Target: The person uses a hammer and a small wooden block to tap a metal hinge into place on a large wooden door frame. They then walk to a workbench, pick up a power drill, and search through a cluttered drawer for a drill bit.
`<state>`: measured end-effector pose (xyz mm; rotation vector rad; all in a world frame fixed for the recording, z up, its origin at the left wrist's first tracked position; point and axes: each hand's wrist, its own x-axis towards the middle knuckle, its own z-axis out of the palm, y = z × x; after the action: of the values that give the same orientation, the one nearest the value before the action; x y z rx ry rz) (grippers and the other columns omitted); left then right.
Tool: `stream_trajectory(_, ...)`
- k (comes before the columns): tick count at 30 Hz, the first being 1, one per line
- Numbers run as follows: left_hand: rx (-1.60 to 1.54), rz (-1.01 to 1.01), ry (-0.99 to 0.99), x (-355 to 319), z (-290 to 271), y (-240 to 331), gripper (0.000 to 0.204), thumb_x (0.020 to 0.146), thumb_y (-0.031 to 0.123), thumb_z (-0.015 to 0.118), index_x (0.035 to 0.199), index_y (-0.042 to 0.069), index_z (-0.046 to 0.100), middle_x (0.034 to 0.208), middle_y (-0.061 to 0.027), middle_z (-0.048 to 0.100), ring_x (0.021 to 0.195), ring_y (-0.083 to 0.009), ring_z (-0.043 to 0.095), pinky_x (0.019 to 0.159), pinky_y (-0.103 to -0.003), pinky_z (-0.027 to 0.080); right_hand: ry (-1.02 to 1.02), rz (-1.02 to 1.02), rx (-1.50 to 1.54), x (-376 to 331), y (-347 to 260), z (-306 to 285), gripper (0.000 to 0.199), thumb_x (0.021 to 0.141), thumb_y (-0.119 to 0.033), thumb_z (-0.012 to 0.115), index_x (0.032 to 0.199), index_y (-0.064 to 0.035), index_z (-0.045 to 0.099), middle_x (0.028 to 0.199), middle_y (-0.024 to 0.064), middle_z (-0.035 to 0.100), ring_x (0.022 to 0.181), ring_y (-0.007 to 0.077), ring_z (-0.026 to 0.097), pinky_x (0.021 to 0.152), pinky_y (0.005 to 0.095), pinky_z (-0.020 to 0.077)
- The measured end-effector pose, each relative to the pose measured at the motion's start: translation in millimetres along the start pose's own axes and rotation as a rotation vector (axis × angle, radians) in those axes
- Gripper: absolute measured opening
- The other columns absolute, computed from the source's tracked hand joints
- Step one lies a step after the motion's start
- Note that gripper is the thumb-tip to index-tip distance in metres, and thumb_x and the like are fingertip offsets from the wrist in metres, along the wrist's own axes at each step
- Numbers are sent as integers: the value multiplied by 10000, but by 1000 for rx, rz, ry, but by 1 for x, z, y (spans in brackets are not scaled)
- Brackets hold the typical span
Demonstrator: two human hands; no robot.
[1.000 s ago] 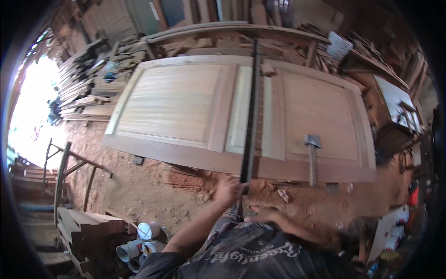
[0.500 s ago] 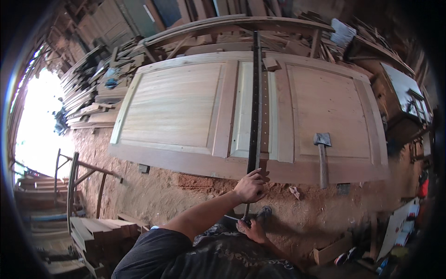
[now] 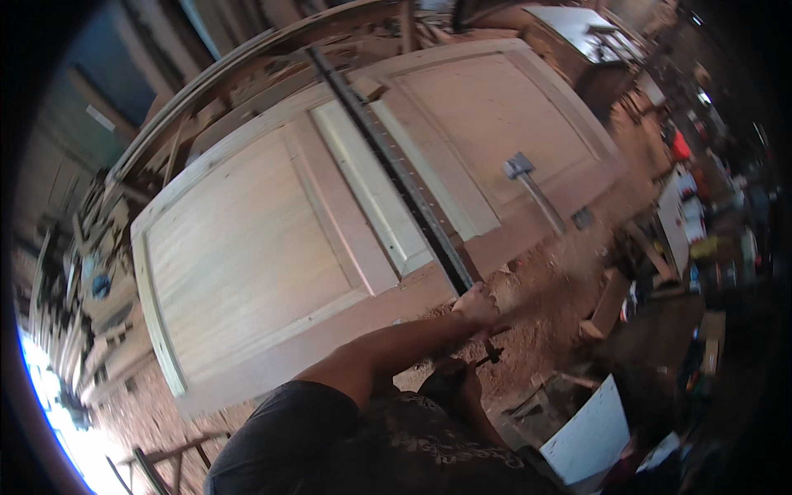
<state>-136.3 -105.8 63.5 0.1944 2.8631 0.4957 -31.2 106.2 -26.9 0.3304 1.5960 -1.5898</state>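
Sandy floor point(image 3: 528, 330) | dark bar point(image 3: 389, 165) spans door point(image 3: 332, 206), near end in closed left hand point(image 3: 477, 305) | right hand point(image 3: 467, 384): cannot tell

The camera sits on the person's head, the left one of a side-by-side pair, and looks steeply down and ahead past the dark shirt point(image 3: 371, 445), which is nearest the lens. Farther off, the large wooden panel point(image 3: 247, 231) spans the middle, set aslant, its right end higher in view. The long dark bar point(image 3: 388, 168) runs away toward the far left. The wide fisheye reaches a bright opening point(image 3: 70, 445) near left and a white board point(image 3: 590, 433) near right, bending straight edges.
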Motion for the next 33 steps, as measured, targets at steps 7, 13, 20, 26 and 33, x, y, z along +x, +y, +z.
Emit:
stream_trajectory(7, 20, 82, -234, 10, -8, -24, 249, 792, 275, 704, 905, 86, 821, 929, -163, 776, 938, -310, 768, 843, -438, 582, 337, -113, 320, 3, 63, 36, 468, 1098, -560, 455, 916, -134, 524, 645, -19, 377, 545, 132, 386, 544, 317, 390)
stream_trajectory(13, 37, 227, 56, 1, 16, -33, 246, 857, 281, 607, 742, 139, 772, 787, -125, 750, 828, -303, 757, 745, -449, 551, 348, 183, 762, -23, 19, 62, 437, 1071, -577, 506, 878, -185, 482, 596, -61, 296, 458, 88, 275, 414, 266, 216)
stream_trajectory(20, 26, 221, 111, 0, 35, -35, 224, 825, 330, 623, 743, 183, 772, 734, -65, 718, 787, -264, 746, 781, -448, 548, 332, 505, 764, -41, -46, 47, 462, 1083, -600, 435, 848, -206, 489, 564, -67, 283, 436, 95, 255, 395, 265, 212)
stream_trajectory(26, -52, 145, 89, 7, 18, -26, 243, 867, 302, 613, 770, 165, 789, 784, -78, 747, 843, -264, 761, 781, -452, 553, 307, 290, 610, -59, -50, 33, 289, 1126, -361, 445, 1153, -99, 563, 682, -5, 517, 543, 123, 464, 522, 266, 439)
stream_trajectory(33, -25, 158, 11, 13, 25, -34, 330, 908, 315, 558, 798, 105, 788, 847, -149, 759, 880, -328, 752, 828, -497, 565, 680, -625, -508, -65, 4, 62, 345, 922, -247, 821, 1126, 2, 694, 846, 87, 673, 703, 190, 627, 655, 337, 508)
